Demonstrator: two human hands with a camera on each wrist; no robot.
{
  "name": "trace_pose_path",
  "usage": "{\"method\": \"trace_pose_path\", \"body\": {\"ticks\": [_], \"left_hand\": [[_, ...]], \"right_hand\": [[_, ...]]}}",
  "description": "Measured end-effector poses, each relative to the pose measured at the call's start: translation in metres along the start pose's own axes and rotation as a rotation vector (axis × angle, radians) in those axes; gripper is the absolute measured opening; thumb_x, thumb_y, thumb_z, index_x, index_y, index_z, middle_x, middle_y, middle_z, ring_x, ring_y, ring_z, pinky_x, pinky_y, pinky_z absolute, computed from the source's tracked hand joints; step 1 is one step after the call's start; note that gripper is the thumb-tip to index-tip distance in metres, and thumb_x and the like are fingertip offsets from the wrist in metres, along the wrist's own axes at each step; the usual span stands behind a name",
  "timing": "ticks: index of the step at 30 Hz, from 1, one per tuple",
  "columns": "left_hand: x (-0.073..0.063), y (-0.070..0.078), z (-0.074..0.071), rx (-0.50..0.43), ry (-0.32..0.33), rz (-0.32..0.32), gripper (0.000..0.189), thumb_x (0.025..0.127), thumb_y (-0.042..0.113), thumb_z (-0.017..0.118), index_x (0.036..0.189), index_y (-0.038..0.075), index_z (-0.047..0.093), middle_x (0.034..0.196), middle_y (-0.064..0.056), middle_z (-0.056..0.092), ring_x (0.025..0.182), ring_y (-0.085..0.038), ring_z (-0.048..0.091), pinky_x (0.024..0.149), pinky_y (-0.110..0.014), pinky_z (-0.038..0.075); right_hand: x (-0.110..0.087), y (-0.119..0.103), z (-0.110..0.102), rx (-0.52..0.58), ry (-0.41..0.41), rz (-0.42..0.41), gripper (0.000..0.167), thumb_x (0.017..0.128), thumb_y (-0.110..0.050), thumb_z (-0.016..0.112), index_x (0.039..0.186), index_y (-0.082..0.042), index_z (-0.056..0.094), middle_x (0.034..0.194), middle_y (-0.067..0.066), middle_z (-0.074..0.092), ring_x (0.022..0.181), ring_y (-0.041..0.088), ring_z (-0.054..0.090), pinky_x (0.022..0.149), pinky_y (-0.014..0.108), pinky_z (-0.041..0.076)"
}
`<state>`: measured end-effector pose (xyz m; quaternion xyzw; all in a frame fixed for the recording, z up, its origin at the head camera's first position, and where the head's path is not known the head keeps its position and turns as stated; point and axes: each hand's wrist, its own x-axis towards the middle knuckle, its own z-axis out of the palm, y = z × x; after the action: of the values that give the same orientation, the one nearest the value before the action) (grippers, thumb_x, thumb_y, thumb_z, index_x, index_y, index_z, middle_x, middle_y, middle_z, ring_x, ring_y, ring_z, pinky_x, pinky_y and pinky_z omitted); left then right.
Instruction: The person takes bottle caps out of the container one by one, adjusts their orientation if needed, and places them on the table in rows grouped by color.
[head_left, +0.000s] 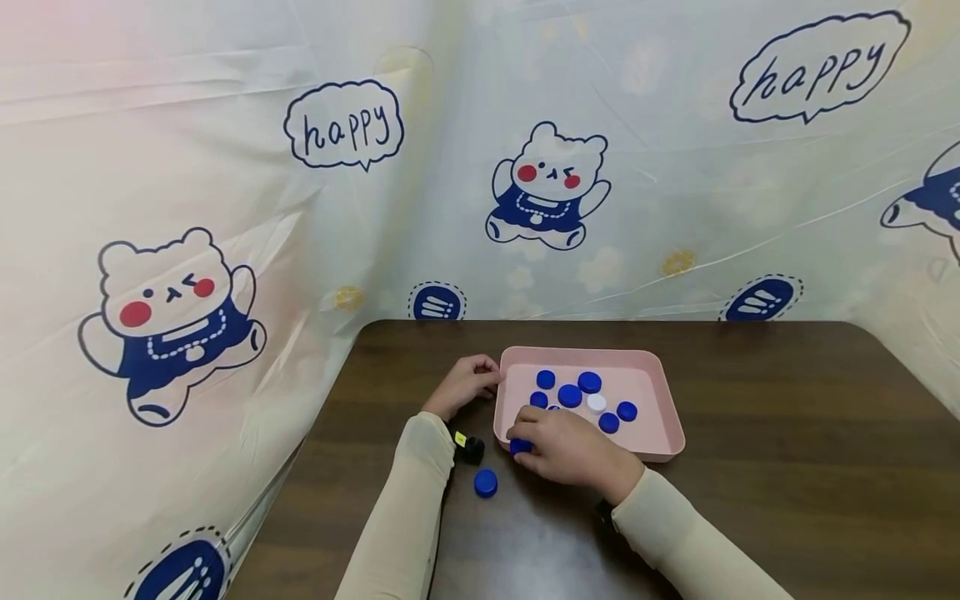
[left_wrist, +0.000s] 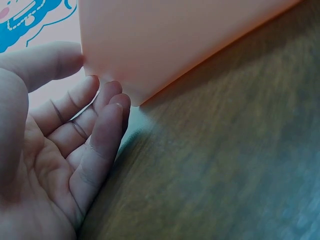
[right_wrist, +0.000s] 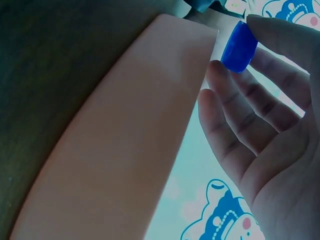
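My right hand (head_left: 566, 442) pinches a blue bottle cap (right_wrist: 240, 47) between thumb and fingers. In the head view it is over the near left part of the pink tray (head_left: 663, 417), close to the rim. My left hand (head_left: 465, 385) is at the tray's far left side, its fingertips touching the outer wall near a corner in the left wrist view. Inside the tray lie several blue caps (head_left: 570, 395) and one white cap (head_left: 596, 403); the right hand partly hides one of them. Another blue cap (head_left: 486, 483) rests on the table in front of the tray.
The brown wooden table (head_left: 787, 467) extends around the tray. A printed cloth (head_left: 450, 208) with bears hangs behind and to the left of it. A black wrist device (head_left: 471, 450) with a yellow label sits by the left sleeve.
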<state>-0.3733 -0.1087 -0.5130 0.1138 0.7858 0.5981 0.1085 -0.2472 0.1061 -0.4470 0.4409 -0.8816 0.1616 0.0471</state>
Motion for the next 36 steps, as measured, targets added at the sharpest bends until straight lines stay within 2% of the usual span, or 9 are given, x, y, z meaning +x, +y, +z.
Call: {"method": "trace_pose_path", "body": {"ticks": [9,15,23,35,36], "left_hand": [[0.000,-0.009,0.004,-0.010,-0.010,-0.014,0.014,0.092,0.017,0.068,0.095,0.004,0.064,0.090,-0.011,0.064,0.079,-0.023,0.064,0.071,-0.036,0.056],[-0.002,-0.005,0.003,-0.016,-0.005,-0.020,0.018,0.091,0.018,0.069,0.097,0.002,0.064,0.090,-0.012,0.064,0.078,-0.025,0.064,0.072,-0.037,0.056],[-0.002,-0.004,0.002,0.008,-0.008,-0.045,0.015,0.091,0.018,0.069,0.096,0.005,0.065,0.091,-0.011,0.063,0.079,-0.024,0.064,0.073,-0.035,0.056],[0.002,0.003,0.000,0.034,0.008,-0.012,0.015,0.091,0.020,0.068,0.096,0.006,0.065,0.091,-0.010,0.064,0.081,-0.024,0.063,0.072,-0.035,0.056],[0.000,0.007,-0.001,0.032,0.000,-0.015,0.016,0.092,0.018,0.067,0.097,0.004,0.065,0.091,-0.011,0.064,0.082,-0.025,0.063,0.073,-0.036,0.056]], "right_hand": [[-0.007,-0.009,0.003,0.000,0.091,-0.084,0.020,0.087,-0.021,0.073,0.105,-0.014,0.072,0.094,-0.006,0.058,0.078,0.004,0.054,0.071,0.020,0.049],[-0.007,-0.013,0.007,-0.007,0.058,-0.091,0.022,0.088,-0.023,0.073,0.108,-0.013,0.071,0.098,-0.005,0.059,0.080,0.004,0.053,0.076,0.021,0.050],[-0.007,-0.018,0.011,0.037,0.026,-0.085,0.021,0.088,-0.021,0.073,0.107,-0.012,0.072,0.099,-0.004,0.063,0.083,0.005,0.057,0.081,0.023,0.051],[-0.001,-0.019,0.011,-0.005,-0.028,-0.095,0.021,0.087,-0.019,0.074,0.106,-0.011,0.072,0.089,-0.006,0.060,0.073,0.004,0.050,0.072,0.020,0.049],[0.000,-0.019,0.011,-0.013,-0.031,-0.097,0.020,0.087,-0.019,0.074,0.106,-0.011,0.072,0.088,-0.006,0.059,0.073,0.004,0.050,0.071,0.020,0.049]]}}
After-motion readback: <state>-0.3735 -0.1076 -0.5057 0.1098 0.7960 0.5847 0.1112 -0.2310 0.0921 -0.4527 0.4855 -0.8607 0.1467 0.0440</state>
